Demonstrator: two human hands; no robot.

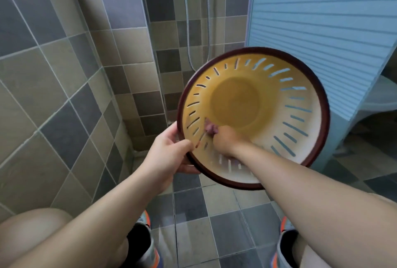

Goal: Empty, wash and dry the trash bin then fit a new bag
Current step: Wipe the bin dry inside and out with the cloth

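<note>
Above the tiled floor [214,214], I am holding the bin [253,117] tilted toward me, left hand [169,151] gripping its rim, right hand [225,138] inside clenching a cloth [210,128].

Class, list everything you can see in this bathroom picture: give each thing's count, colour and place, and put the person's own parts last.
Trash bin: one, cream-yellow with slots and a dark red rim, tilted with its opening facing the camera, held off the floor.
Cloth: one, pinkish, against the bin's inner wall.
Shower hose: one, silver, hanging on the far tiled wall.
Slatted panel: one, pale blue, upper right.
Shoes: two, grey and black with orange, on the tiled floor below.
Hands: left grips the bin's rim; right is inside the bin, holding the cloth.
</note>
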